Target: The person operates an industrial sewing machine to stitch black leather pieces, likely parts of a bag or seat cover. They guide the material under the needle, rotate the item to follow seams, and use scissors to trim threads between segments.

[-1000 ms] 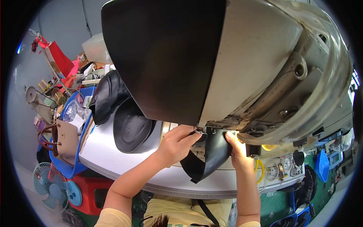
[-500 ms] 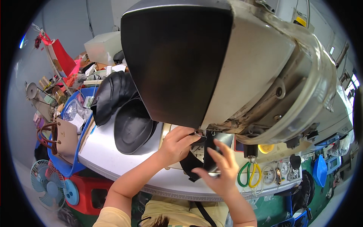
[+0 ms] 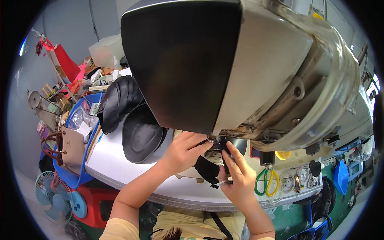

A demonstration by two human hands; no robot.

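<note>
Under the needle area of a large sewing machine [image 3: 264, 76] lies a black leather-like piece [image 3: 209, 170], its curved tail hanging toward the table's front edge. My left hand [image 3: 184, 154] is closed, its fingertips pinching the piece beside the presser foot [image 3: 213, 139]. My right hand [image 3: 240, 176] grips the straight edge of the piece from the right, index finger stretched along it and thumb partly hidden. A small pale bit shows by that thumb. The machine head hides the needle's upper part.
Stacked black curved panels [image 3: 142, 134] lie left on the white table [image 3: 106, 162]. Scissors with green and yellow handles [image 3: 267, 182] and bobbins [image 3: 287, 182] are at the right. A blue basket [image 3: 74, 176] with a beige handbag [image 3: 72, 148] and a fan [image 3: 54, 196] stand left.
My right hand has closed onto the black piece, its spread fingers coming together at the edge. The piece's broad shiny face now shows less. My left hand has stayed by the presser foot.
</note>
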